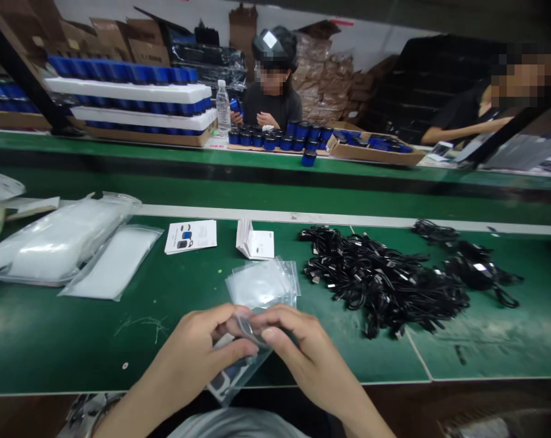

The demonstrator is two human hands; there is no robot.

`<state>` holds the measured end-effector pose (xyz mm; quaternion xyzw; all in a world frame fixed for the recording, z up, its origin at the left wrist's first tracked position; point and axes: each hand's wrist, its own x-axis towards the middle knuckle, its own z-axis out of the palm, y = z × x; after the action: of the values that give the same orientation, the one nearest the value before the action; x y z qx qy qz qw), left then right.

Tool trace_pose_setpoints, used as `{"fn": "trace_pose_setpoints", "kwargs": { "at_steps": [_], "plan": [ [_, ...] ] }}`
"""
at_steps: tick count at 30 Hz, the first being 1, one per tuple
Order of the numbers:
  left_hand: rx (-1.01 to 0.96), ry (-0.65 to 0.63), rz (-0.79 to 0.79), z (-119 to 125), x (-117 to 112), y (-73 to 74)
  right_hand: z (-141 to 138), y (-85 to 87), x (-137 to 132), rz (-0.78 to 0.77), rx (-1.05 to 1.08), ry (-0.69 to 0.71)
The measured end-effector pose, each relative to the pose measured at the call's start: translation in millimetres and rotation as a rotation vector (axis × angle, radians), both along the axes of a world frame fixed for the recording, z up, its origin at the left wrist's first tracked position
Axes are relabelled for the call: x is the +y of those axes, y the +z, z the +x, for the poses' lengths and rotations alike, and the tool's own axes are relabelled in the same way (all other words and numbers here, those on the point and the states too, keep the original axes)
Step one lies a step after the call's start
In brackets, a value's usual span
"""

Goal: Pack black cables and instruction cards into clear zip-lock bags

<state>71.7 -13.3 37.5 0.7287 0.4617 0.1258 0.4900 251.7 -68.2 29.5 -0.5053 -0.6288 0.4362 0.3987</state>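
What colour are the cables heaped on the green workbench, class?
The cables are black, shown best in the head view.

A green bench [120,347] was set along the near side, and a second green bench [120,152] was run parallel to it at the far side. Cardboard cartons [106,42] were stacked at far left, beside a black frame post [20,67]. Brown paper sacks [316,79] were piled at far centre, before a white wall [376,36]. A dark stack [416,85] stood at far right. Even light was cast across the room.
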Motion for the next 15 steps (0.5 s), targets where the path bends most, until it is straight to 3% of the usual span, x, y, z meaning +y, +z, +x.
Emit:
{"fn": "trace_pose_setpoints", "kwargs": {
  "at_steps": [3,6,9,15],
  "plan": [
    [-0.073,0.144,-0.041,6,-4,-9.0,1,-5.9,-3,-0.093,0.083,-0.145],
    [-0.104,0.166,-0.025,6,-7,-15.3,2,-8.1,-3,-0.123,0.003,-0.225],
    [-0.101,0.167,0.013,4,-9,-17.0,1,-5.3,-3,-0.107,-0.013,-0.268],
    [-0.191,0.346,0.027,1,-11,-15.4,3,-2.0,-3,-0.081,0.017,-0.310]
  ]
}}
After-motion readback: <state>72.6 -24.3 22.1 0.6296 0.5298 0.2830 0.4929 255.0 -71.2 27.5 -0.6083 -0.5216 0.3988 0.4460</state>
